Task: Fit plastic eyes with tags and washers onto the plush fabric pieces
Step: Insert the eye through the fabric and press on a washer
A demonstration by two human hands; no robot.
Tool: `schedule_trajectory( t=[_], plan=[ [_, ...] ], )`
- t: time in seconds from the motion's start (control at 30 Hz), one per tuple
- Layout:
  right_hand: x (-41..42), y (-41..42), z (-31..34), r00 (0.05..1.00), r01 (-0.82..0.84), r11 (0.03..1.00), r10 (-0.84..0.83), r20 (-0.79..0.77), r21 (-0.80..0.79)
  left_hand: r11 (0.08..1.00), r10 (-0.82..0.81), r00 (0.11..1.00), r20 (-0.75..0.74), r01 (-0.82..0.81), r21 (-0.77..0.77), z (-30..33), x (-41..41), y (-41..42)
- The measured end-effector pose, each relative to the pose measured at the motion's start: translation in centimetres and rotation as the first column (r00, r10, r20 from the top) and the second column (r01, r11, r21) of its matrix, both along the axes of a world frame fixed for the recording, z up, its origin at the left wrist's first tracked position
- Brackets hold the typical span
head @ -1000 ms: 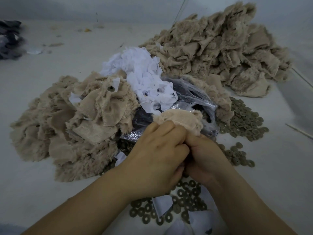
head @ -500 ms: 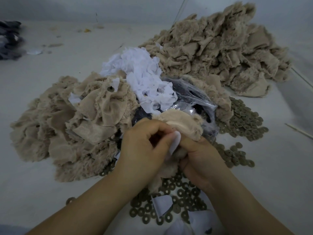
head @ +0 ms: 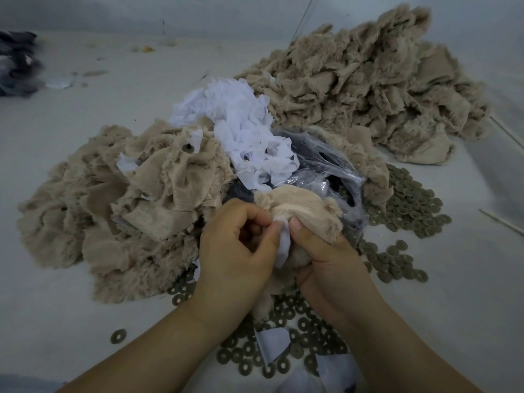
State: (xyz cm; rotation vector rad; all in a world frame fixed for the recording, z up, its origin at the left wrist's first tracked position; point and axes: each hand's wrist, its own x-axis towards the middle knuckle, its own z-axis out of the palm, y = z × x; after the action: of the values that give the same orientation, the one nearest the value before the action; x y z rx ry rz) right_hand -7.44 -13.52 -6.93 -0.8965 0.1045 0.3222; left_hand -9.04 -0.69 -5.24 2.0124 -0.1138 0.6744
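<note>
A beige plush fabric piece point(head: 303, 207) is bunched up between both hands at the centre. My right hand point(head: 326, 251) grips it from the right, thumb pressed on its woven back. A white tag point(head: 284, 245) hangs between the two hands, and my left hand point(head: 238, 251) pinches its top edge with thumb and forefinger against the fabric. No plastic eye shows; the fingers hide that spot. Several brown washers point(head: 297, 336) lie scattered under my wrists.
A heap of beige plush pieces point(head: 136, 211) lies left, a larger one point(head: 368, 86) at back right. White tags point(head: 241, 129) are piled in the middle beside a clear plastic bag point(head: 326, 168) of dark parts. More washers point(head: 408, 208) lie right. Thin sticks point(head: 502, 222) rest at the right edge.
My left hand has lifted off the right hand and opened a gap, exposing the white tag. The plush piece now stands out more above the hands.
</note>
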Motion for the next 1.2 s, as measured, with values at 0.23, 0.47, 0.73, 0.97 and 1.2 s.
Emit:
schedule_trajectory(
  t=[0.23, 0.47, 0.73, 0.97, 1.2],
  plan=[
    [0.2, 0.0, 0.0, 1.000, 0.013, 0.999, -0.013, 0.013, 0.049, 0.941, -0.109, 0.959, -0.262, 0.014, -0.339, -0.1, 0.8, 0.5],
    [0.1, 0.1, -0.2, 1.000, 0.010, 1.000, -0.011, 0.012, 0.023, 0.957, -0.074, 0.980, -0.187, 0.017, -0.291, -0.5, 0.9, 0.7],
    [0.0, 0.1, -0.1, 1.000, 0.027, 1.000, -0.027, 0.010, -0.002, 0.963, -0.206, 0.978, 0.017, 0.200, 0.182, -0.6, 1.6, 1.5],
    [-0.1, 0.0, -0.2, 0.999, 0.039, 0.999, -0.039, 0.003, 0.027, 0.925, -0.317, 0.943, 0.102, 0.284, 0.252, -0.6, 2.4, 2.5],
    [0.2, 0.0, -0.7, 0.997, 0.073, 0.997, -0.073, -0.007, -0.005, 0.960, -0.253, 0.957, 0.145, 0.230, 0.157, -1.4, 1.7, 2.3]
  ],
)
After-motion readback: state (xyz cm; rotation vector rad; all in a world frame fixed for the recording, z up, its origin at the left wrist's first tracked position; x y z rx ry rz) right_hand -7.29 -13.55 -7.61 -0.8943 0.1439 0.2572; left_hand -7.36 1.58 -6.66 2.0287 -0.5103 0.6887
